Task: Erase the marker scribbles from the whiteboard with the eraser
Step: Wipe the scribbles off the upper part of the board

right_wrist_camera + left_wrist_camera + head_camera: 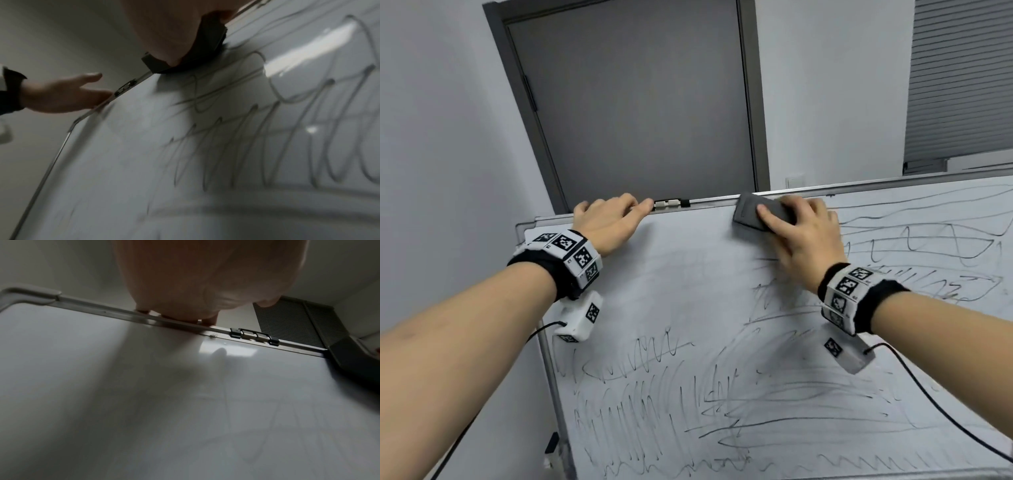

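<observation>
**Eraser pressed at the board's top edge**

Head view: no legible writing, only black marker scribbles (774, 394) looping over the lower and right parts of the whiteboard (688, 274); square black-and-white code tags on both wristbands, unreadable as text. Right hand (804, 236) reaching up, fingers curled over a dark grey eraser (760, 212) and pinning it flat to the board just under the top frame rail. Left hand (606, 219) hooked over that rail to the left, thumb stretched along it toward a small metal hinge clip (671, 204). Upper left of the board mostly wiped, faint grey smears only. Behind, a dark grey door (633, 102) and slatted blinds (962, 78) at far right.

Left wrist view: palm of the left hand (195, 280) close and blurred, fingertips (207, 322) curled onto the frame rail, clip (254, 337) just right of them. Eraser (355, 360) at the right edge. Board surface here almost free of marks.

Right wrist view: right hand (170, 29) wrapped over the eraser (207, 47), its felt face touching the board near the top rail. Scribbles (267, 129) thick and blurred below and to the right. Left hand (65, 95) at the left, gripping the rail beside the clip (125, 86).
</observation>
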{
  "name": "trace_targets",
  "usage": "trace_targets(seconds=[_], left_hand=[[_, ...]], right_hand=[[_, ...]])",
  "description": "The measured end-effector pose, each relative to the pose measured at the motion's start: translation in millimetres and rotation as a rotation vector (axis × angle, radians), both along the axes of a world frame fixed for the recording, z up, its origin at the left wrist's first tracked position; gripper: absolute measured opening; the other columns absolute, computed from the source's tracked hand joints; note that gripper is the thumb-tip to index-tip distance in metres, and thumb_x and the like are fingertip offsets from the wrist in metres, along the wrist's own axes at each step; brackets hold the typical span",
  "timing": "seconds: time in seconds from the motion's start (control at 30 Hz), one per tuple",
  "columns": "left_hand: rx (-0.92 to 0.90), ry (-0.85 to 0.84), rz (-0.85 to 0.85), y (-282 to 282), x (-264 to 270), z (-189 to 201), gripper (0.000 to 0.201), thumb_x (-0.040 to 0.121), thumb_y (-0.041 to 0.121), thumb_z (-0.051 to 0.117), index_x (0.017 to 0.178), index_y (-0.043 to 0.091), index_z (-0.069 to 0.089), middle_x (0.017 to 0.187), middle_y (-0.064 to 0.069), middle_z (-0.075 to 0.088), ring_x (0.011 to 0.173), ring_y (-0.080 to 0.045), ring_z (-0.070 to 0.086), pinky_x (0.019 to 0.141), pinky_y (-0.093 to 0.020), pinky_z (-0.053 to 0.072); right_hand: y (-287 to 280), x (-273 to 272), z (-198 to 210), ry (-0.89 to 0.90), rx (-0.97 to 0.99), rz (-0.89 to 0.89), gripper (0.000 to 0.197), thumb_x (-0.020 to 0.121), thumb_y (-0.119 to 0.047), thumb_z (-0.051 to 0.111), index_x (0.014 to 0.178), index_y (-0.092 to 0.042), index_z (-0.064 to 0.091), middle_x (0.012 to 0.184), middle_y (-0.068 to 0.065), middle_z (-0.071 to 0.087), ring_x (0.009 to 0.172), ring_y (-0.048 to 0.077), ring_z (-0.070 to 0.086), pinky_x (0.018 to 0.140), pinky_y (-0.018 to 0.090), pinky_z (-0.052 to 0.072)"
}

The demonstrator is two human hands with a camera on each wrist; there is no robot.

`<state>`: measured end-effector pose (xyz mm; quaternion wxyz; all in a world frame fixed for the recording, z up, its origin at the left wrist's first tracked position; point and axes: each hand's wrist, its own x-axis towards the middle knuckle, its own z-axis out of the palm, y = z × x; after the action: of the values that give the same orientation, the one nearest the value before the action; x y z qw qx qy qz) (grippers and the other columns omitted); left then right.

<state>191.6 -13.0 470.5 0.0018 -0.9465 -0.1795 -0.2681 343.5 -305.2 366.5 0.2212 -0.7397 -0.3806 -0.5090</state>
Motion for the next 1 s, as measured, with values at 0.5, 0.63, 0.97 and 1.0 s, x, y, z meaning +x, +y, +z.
trace_targets(seconds=[0.5,0.63,0.97,1.0], left_hand=[[-0.157,0.026,0.037,32.0,-24.2,11.8,0.083,0.092,0.072,0.008,0.136,0.017,0.051,0.143,-0.010,0.054,0.136,-0.033,0.044,0.118,-0.046,0.019],[-0.045,0.026,0.085,57.4,-38.1,6.5,0.085,0.087,0.069,0.002,0.124,0.017,0.058,0.132,-0.007,0.061,0.131,-0.030,0.047,0.115,-0.051,0.018],[-0.008,0.034,0.034,55.0,-12.2,5.9,0.066,0.082,0.072,0.007,0.077,0.019,0.046,0.085,0.001,0.057,0.112,-0.031,0.053,0.101,-0.048,0.029],[0.000,0.026,0.031,56.7,-12.5,6.2,0.066,0.083,0.072,0.008,0.078,0.018,0.047,0.084,0.002,0.058,0.111,-0.031,0.053,0.100,-0.048,0.029]], right_hand=[[-10.6,-1.7,-23.0,-0.176,-0.309,0.081,0.049,0.085,-0.018,0.059,0.134,-0.025,0.058,0.123,0.016,0.055,0.098,0.036,0.049,0.075,0.044,0.035],[-5.6,0.0,-18.7,-0.226,-0.387,0.092,0.059,0.078,-0.009,0.060,0.134,-0.028,0.052,0.122,0.017,0.056,0.096,0.036,0.048,0.075,0.045,0.035],[164.5,-91.6,-28.0,-0.270,-0.516,0.173,0.056,0.074,-0.011,0.052,0.126,-0.024,0.063,0.103,0.010,0.055,0.090,0.030,0.042,0.065,0.040,0.037],[165.7,-90.1,-10.8,-0.249,-0.480,0.142,0.054,0.075,-0.011,0.054,0.127,-0.025,0.063,0.103,0.011,0.055,0.090,0.030,0.045,0.065,0.039,0.036]])
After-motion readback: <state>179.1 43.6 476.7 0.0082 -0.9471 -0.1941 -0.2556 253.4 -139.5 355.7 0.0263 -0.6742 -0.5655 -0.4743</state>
